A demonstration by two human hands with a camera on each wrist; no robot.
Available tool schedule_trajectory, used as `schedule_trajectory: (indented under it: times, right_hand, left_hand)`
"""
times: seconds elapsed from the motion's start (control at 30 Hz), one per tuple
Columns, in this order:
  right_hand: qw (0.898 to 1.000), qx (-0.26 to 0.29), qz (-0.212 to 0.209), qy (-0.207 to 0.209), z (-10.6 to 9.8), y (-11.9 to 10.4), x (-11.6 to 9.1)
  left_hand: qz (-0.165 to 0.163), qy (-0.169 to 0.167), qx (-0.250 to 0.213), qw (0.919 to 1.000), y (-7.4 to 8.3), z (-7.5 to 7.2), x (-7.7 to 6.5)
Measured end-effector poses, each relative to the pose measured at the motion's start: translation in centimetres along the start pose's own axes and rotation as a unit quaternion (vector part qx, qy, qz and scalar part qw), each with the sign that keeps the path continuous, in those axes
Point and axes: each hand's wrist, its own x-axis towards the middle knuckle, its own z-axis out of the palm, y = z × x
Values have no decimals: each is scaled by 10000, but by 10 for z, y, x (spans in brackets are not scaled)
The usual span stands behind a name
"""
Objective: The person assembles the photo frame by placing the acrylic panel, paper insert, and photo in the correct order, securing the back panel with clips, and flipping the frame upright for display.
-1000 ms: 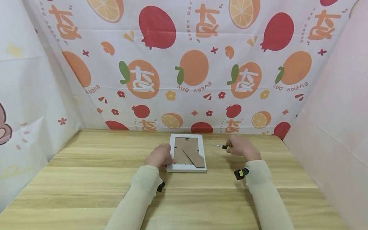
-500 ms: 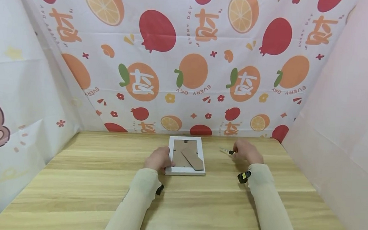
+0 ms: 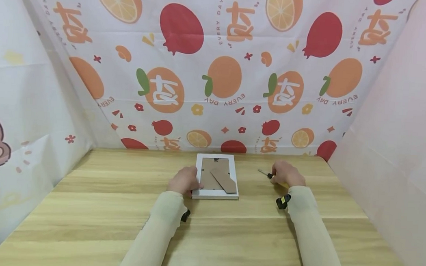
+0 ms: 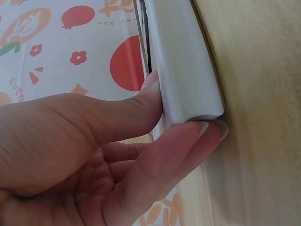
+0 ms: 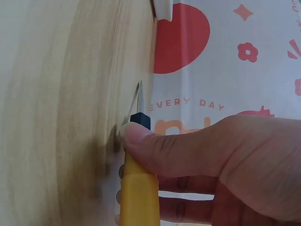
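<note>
A white picture frame [image 3: 215,195] lies face down near the back of the table, its brown backing board [image 3: 207,181] and angled stand leg [image 3: 224,181] uppermost. My left hand [image 3: 184,181] grips the frame's left side near the front corner. In the left wrist view, the thumb [image 4: 136,110] is over the back edge and the fingertips [image 4: 207,134] touch the end of the white border. To the right of the frame, my right hand [image 3: 287,174] holds a screwdriver [image 5: 140,197] by its yellow handle. Its thin metal shaft [image 3: 263,172] points left toward the frame, apart from it.
The wood-grain table [image 3: 206,238] reaches back to a fruit-printed cloth [image 3: 221,121] standing close behind the frame. Pale cloth sides rise at the left [image 3: 35,110] and right [image 3: 399,140]. Small black cameras [image 3: 283,201] sit at the wrists.
My right hand has drawn a little to the right with the screwdriver, away from the frame, and the shaft's angle has changed. My left hand and the frame stay in place.
</note>
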Motion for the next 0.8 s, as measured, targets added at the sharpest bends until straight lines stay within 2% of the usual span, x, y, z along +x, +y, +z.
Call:
schedule_trajectory:
  times: [0.37, 0.67, 0.8]
  right_hand:
    - [9998, -2, 57, -165, 1, 3, 2]
    - [9992, 202, 182, -283, -2, 3, -1]
    - [9994, 175, 224, -205, -6, 1, -5]
  left_hand:
    - [-24, -28, -31, 10000, -1, -2, 1]
    - [-55, -61, -156, 9998, -1, 0, 3]
    - [-47, -84, -117, 9999, -2, -1, 3]
